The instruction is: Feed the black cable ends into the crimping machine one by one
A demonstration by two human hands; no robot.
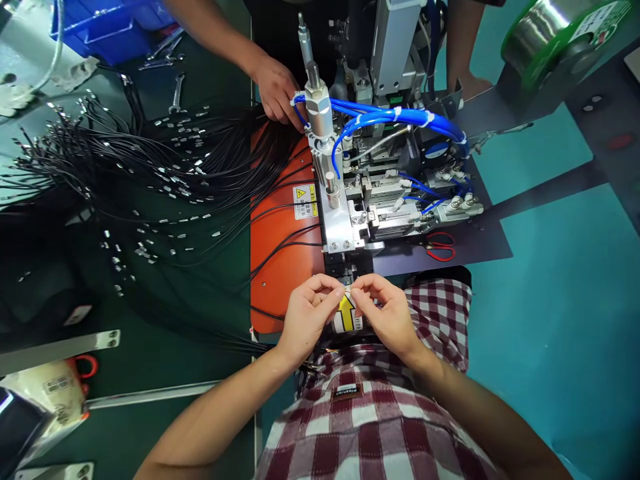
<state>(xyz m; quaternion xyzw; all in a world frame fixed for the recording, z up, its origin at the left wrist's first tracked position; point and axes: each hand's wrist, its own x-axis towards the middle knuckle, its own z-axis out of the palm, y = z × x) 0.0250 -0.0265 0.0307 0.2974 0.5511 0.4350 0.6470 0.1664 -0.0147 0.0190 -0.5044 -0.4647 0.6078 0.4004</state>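
Note:
My left hand and my right hand meet close to my body, thumb and forefinger of each pinched together. Between the fingertips is something small and pale, too fine to make out. Just beneath them lies a white label with a yellow arrow, partly covered by my fingers. Beyond my fingertips is the near end of a metal machine with pneumatic cylinders. Thin black cables run into its left side across an orange plate.
A big bundle of black cables with metal ends spreads over the dark green table at left. Another person's hand touches the cables at the machine's far end. Red-handled scissors, a solder spool, a wrench and blue bins are around.

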